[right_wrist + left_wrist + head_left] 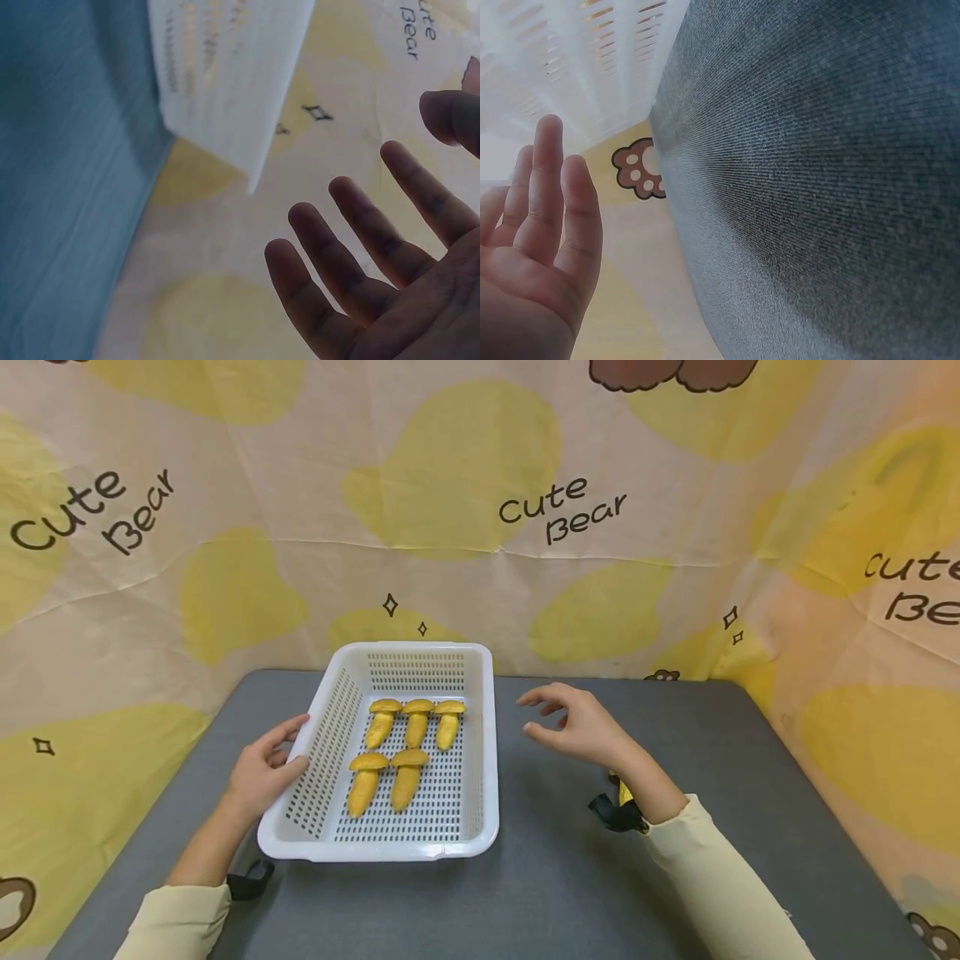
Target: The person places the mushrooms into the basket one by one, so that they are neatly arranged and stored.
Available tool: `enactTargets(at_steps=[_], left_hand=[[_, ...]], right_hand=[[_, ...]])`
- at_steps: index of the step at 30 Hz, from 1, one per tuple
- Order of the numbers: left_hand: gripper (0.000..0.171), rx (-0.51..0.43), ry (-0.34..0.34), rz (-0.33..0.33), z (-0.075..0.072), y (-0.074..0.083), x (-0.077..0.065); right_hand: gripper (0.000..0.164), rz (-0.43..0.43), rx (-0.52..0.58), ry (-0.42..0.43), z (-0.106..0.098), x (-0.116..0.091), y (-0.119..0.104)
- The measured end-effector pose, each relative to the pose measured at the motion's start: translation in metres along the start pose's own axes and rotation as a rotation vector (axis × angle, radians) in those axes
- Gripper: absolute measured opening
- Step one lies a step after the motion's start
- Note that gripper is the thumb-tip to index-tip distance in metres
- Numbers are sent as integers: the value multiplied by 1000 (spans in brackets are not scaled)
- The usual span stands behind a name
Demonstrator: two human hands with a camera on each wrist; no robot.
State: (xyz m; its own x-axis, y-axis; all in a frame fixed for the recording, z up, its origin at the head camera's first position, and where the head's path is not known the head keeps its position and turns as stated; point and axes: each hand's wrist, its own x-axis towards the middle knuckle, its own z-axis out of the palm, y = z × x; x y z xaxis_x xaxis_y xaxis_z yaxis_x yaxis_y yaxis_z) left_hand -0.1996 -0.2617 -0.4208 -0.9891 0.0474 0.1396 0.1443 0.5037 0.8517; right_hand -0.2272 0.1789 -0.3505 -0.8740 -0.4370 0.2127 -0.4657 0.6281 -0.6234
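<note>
A white plastic basket (489, 760) with slotted walls stands on the grey table. Several yellow toy mushrooms (407, 777) lie inside it in two rows, caps toward the back. At the basket's left side is my left hand (262, 772), its thumb and index fingertips right at the rim. The left wrist view shows its other fingers (546, 172) nearly straight beside the slotted wall. To the right of the basket my right hand (573, 722) hovers, apart from it, with fingers spread and loosely bent. Nothing is between its fingers (352, 262) in the right wrist view.
A small yellow piece (624, 791) shows beside the right wrist, partly hidden by it and a black strap (618, 814). Another black strap (251, 881) hangs at the left wrist. A printed fabric backdrop (450, 585) rises behind the grey table (540, 885).
</note>
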Motion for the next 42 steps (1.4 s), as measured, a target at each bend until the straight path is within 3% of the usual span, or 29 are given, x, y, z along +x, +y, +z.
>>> enactTargets(at_steps=[10,18,24,33,42], left_hand=[[60,0,0,-9,0,0,-1],[60,-18,3,11,0,-2,0],[60,-17,2,10,0,-3,1],[60,-24,4,18,0,-5,2],[60,-25,1,22,0,-5,3]], right_hand=[[34,93,-54,-43,-12,-27,36],[36,171,-277,-140,-19,-42,59],[42,205,-353,-202,-24,-52,72],[37,223,-346,-280,-27,-56,95],[27,210,-303,-276,-22,-55,102]])
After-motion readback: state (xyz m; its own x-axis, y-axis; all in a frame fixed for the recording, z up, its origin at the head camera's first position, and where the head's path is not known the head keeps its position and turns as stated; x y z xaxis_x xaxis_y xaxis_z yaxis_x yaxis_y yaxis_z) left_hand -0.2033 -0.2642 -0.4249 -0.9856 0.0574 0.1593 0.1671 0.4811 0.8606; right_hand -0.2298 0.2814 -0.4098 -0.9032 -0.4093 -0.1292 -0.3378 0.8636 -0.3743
